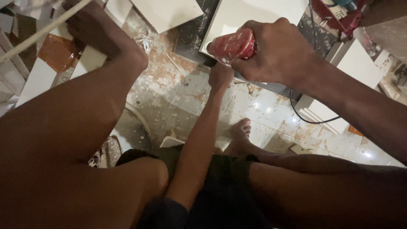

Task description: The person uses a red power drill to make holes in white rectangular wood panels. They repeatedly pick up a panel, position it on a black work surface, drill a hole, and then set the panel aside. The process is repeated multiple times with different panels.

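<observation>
we see our right hand near the top of the view, fingers wrapped tight around the red handle of a power tool that is spattered with pale flecks; the grip is fully closed, thumb underneath, knuckles on top. the tool sits at the lower edge of a white tile that lies on a dark, speckled slab, and a black cable runs from under the wrist down across the floor. our left hand is just below the tool's nose, curled into a loose fist against the edge of the slab; we cannot tell whether it pinches anything, since its fingers are turned away from us. our left forearm rises straight from between the knees to reach it. a bare foot rests on the glossy, paint-stained floor just beside that forearm. at the upper left our other leg stretches out, its foot among white tile pieces and an orange-brown patch. more white tiles are stacked on the right, well apart from both hands
</observation>
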